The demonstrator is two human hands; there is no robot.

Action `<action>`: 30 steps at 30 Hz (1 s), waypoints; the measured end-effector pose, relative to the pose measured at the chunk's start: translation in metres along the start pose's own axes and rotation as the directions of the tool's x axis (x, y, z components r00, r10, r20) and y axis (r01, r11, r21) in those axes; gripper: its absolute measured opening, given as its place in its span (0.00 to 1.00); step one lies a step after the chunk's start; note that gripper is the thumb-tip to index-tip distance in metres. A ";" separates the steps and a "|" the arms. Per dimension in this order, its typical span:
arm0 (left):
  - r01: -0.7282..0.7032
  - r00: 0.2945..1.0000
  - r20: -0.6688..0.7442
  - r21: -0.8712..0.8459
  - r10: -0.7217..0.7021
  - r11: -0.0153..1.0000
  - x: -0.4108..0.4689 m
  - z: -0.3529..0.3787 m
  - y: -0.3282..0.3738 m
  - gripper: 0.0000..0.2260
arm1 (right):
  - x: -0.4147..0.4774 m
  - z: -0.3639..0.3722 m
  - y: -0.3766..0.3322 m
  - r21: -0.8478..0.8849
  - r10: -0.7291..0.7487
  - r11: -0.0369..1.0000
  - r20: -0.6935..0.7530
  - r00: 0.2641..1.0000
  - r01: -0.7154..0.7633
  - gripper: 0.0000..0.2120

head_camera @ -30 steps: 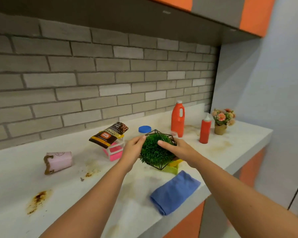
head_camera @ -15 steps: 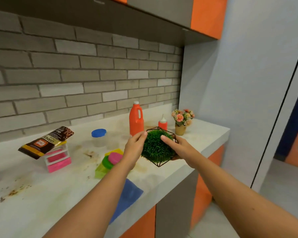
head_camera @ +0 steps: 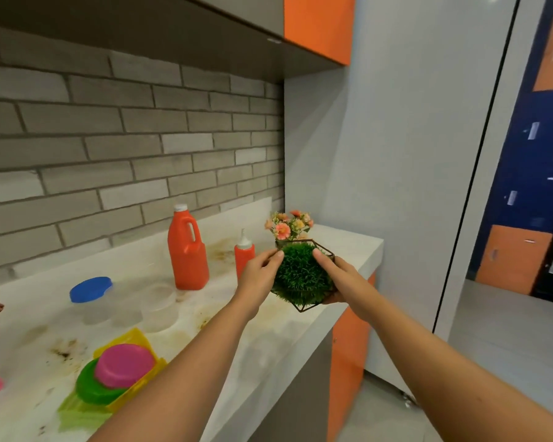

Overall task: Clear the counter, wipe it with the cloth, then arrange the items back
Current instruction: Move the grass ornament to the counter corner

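A round green grass plant in a black wire frame (head_camera: 300,275) hangs in the air over the front right edge of the stained white counter (head_camera: 134,260). My left hand (head_camera: 259,275) grips its left side and my right hand (head_camera: 339,279) grips its right side and underside. Behind it stands a small pot of pink and orange flowers (head_camera: 289,226), partly hidden by the plant. The blue cloth is out of view.
On the counter stand a large orange jug (head_camera: 187,250), a small red squeeze bottle (head_camera: 244,255), a clear jar with a blue lid (head_camera: 91,298), a clear tub (head_camera: 160,306) and stacked yellow, green and pink containers (head_camera: 118,374). Brown stains mark the surface. Grey wall on the right.
Both hands have carried the plant to the right along the counter, toward its right end by the flower pot. My view turned right; the cloth and the snack packet left the frame.
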State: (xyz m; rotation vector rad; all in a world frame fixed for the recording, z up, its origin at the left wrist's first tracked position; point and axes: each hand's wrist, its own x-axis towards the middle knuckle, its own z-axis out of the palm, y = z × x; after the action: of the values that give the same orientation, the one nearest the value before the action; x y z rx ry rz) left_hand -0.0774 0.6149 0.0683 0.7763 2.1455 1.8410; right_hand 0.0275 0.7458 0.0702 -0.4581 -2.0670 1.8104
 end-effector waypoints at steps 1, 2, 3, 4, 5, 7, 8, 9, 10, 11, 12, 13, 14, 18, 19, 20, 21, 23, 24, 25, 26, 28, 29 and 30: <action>-0.005 1.000 0.015 0.018 0.005 1.000 0.009 0.008 0.000 0.17 | 0.006 -0.008 0.002 0.011 0.008 1.000 -0.018 1.000 -0.008 0.15; -0.021 0.999 0.031 0.021 0.020 1.000 0.019 0.016 0.000 0.17 | 0.013 -0.015 0.004 0.029 0.019 0.999 -0.033 0.999 -0.018 0.15; -0.040 0.998 0.050 0.012 0.039 0.999 0.028 0.023 -0.001 0.17 | 0.020 -0.023 0.005 0.049 0.030 0.998 -0.046 0.999 -0.028 0.17; -0.058 0.996 0.061 0.003 0.058 0.998 0.037 0.031 0.000 0.17 | 0.027 -0.030 0.007 0.065 0.038 0.997 -0.058 0.998 -0.035 0.19; -0.065 0.996 0.065 0.001 0.064 0.998 0.045 0.039 0.001 0.17 | 0.034 -0.038 0.009 0.074 0.044 0.996 -0.066 0.997 -0.039 0.20; -0.053 0.997 0.057 0.004 0.053 0.999 0.062 0.055 0.003 0.18 | 0.051 -0.054 0.012 0.075 0.044 0.996 -0.077 0.996 -0.039 0.20; -0.054 0.997 0.057 0.009 0.054 0.998 0.072 0.064 0.003 0.18 | 0.061 -0.063 0.014 0.076 0.044 0.996 -0.082 0.996 -0.038 0.21; -0.058 0.997 0.060 0.018 0.056 0.998 0.082 0.074 0.004 0.17 | 0.071 -0.073 0.016 0.079 0.048 0.996 -0.086 0.995 -0.041 0.23; -0.068 0.996 0.057 0.023 0.067 0.997 0.093 0.084 0.004 0.17 | 0.082 -0.083 0.018 0.086 0.060 0.995 -0.088 0.994 -0.052 0.25; -0.074 0.996 0.050 0.031 0.072 0.997 0.105 0.094 0.004 0.16 | 0.094 -0.093 0.020 0.093 0.074 0.994 -0.087 0.993 -0.066 0.28; -0.076 0.996 0.043 0.044 0.074 0.996 0.116 0.104 0.005 0.16 | 0.105 -0.105 0.021 0.099 0.082 0.992 -0.084 0.993 -0.073 0.29; -0.080 0.996 0.038 0.050 0.078 0.996 0.127 0.115 0.008 0.16 | 0.117 -0.118 0.021 0.099 0.078 0.993 -0.076 0.994 -0.071 0.29; -0.090 0.996 0.035 0.052 0.088 0.995 0.138 0.126 0.011 0.16 | 0.129 -0.130 0.020 0.098 0.067 0.993 -0.062 0.996 -0.061 0.30; -0.080 0.997 0.013 0.029 0.080 0.996 0.182 0.171 0.023 0.17 | 0.174 -0.179 0.013 0.073 0.034 0.997 -0.011 0.999 -0.033 0.32; -0.053 0.999 0.008 0.023 0.053 0.998 0.193 0.182 0.026 0.18 | 0.184 -0.189 0.011 0.066 0.030 0.997 -0.003 1.000 -0.030 0.30; -0.017 1.000 0.001 0.014 0.017 1.000 0.203 0.191 0.027 0.18 | 0.194 -0.199 0.010 0.059 0.033 0.998 0.008 0.999 -0.034 0.27; 0.019 1.000 -0.006 -0.003 -0.019 1.000 0.213 0.200 0.028 0.18 | 0.205 -0.207 0.009 0.047 0.037 0.998 0.023 0.999 -0.038 0.26; 0.056 0.998 -0.020 -0.051 -0.057 0.997 0.229 0.214 0.029 0.18 | 0.223 -0.221 0.009 0.016 0.038 0.999 0.060 0.998 -0.039 0.25; 0.070 0.997 -0.030 -0.069 -0.073 0.995 0.237 0.221 0.029 0.18 | 0.232 -0.225 0.009 0.009 0.038 0.999 0.073 0.997 -0.039 0.23; 0.086 0.995 -0.040 -0.081 -0.090 0.993 0.245 0.225 0.029 0.19 | 0.241 -0.229 0.010 0.011 0.044 0.999 0.080 0.996 -0.045 0.21; 0.104 0.993 -0.045 -0.087 -0.108 0.991 0.254 0.228 0.028 0.19 | 0.250 -0.232 0.011 0.022 0.051 0.998 0.085 0.995 -0.053 0.19; 0.132 0.990 -0.047 -0.096 -0.137 0.987 0.271 0.231 0.027 0.20 | 0.270 -0.236 0.012 0.038 0.059 0.997 0.093 0.994 -0.062 0.15; 0.145 0.987 -0.048 -0.106 -0.151 0.984 0.281 0.230 0.027 0.19 | 0.280 -0.238 0.011 0.048 0.064 0.997 0.099 0.993 -0.069 0.14; 0.164 0.984 -0.050 -0.118 -0.171 0.979 0.291 0.228 0.026 0.19 | 0.289 -0.238 0.011 0.057 0.072 0.995 0.105 0.992 -0.079 0.14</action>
State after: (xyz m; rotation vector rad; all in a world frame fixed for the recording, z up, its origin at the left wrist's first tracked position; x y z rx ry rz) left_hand -0.2051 0.9610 0.1001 0.5048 2.0501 1.9008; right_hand -0.1174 1.0898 0.1030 -0.4402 -2.0806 1.9744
